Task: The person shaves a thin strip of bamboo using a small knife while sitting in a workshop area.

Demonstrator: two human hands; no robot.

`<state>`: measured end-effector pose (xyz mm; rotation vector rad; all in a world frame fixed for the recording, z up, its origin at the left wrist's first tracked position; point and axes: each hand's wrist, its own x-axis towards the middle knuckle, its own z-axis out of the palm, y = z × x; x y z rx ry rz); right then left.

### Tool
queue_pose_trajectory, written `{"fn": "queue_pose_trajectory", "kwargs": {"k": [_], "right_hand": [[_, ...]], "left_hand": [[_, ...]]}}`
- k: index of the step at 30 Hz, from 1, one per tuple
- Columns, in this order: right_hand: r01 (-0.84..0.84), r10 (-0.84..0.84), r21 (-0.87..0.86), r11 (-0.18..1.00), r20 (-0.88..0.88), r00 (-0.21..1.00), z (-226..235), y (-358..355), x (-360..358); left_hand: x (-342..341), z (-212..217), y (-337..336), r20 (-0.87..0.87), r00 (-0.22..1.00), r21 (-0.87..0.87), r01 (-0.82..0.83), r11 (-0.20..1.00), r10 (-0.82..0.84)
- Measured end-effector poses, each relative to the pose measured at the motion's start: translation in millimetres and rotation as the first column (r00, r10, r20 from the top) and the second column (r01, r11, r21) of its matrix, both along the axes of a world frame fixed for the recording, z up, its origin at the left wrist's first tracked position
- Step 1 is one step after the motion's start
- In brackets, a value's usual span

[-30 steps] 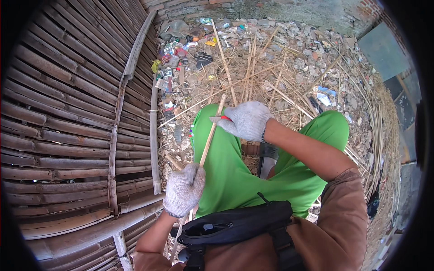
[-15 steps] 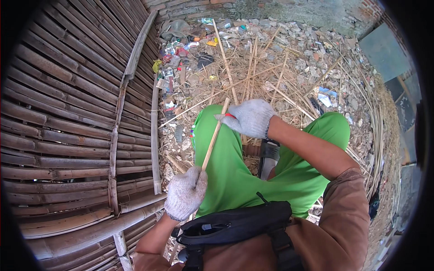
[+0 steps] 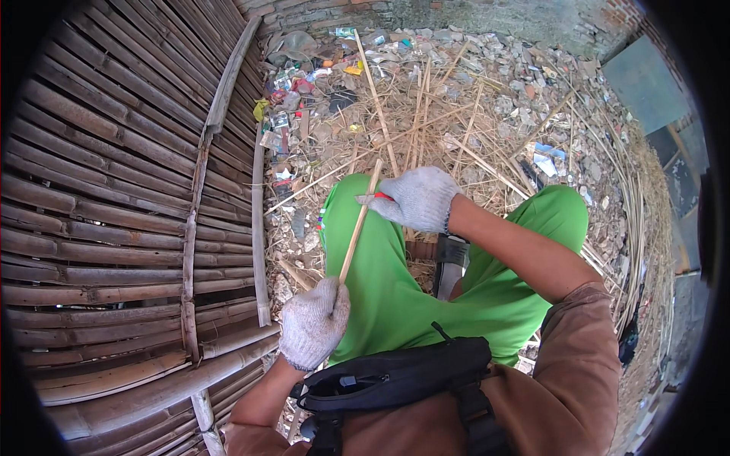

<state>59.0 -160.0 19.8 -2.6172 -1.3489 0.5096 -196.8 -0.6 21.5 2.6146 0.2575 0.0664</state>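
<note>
My left hand (image 3: 314,322), in a grey knit glove, grips the lower end of a thin bamboo strip (image 3: 359,222) that slants up and to the right over my left knee. My right hand (image 3: 417,197), also gloved, holds a small blade with a red handle (image 3: 378,197) against the strip near its upper part. Both hands work above my green trousers (image 3: 395,289). A black waist bag (image 3: 395,376) lies across my lap below them.
A woven bamboo panel (image 3: 114,228) fills the left side. Loose bamboo strips (image 3: 426,114), rubble and litter cover the ground ahead. A sandal (image 3: 450,262) shows between my knees. A brick wall (image 3: 456,11) runs along the back, and long bamboo strips (image 3: 631,213) curve at the right.
My right hand with the blade has slid slightly up along the strip. My left hand has shifted a little to the right, keeping hold of the strip's lower end.
</note>
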Motion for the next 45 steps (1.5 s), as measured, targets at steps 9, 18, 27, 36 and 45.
{"fn": "queue_pose_trajectory", "kwargs": {"k": [9, 18, 27, 36, 45], "right_hand": [[0.181, -0.174, -0.018, 0.983, 0.199, 0.964, -24.3, -18.4, 60.1], [0.191, -0.224, 0.248, 0.95, 0.114, 0.968, -31.3, -11.7, 24.3], [0.068, -0.068, -0.01, 0.998, 0.006, 0.998, 1.4, 7.2, -4.0], [0.316, -0.343, 0.204, 0.927, 0.116, 0.932, -23.6, -4.8, 39.5], [0.08, -0.081, 0.092, 0.993, 0.017, 0.997, -9.7, 1.9, 0.2]], "left_hand": [[-8.8, 6.9, 0.7, 0.023, 0.999, -0.04, 0.034, 0.999, -0.033], [-10.4, -4.3, 11.5, 0.024, 0.999, -0.087, -0.028, 0.996, 0.03], [-8.8, -2.2, 6.8, 0.052, 0.999, 0.007, 0.001, 1.0, -0.001], [-8.7, 4.9, 10.2, -0.191, 0.974, -0.493, -0.199, 0.847, 0.118], [1.7, -3.7, 10.7, -0.414, 0.893, -0.794, -0.45, 0.41, 0.178]]}}
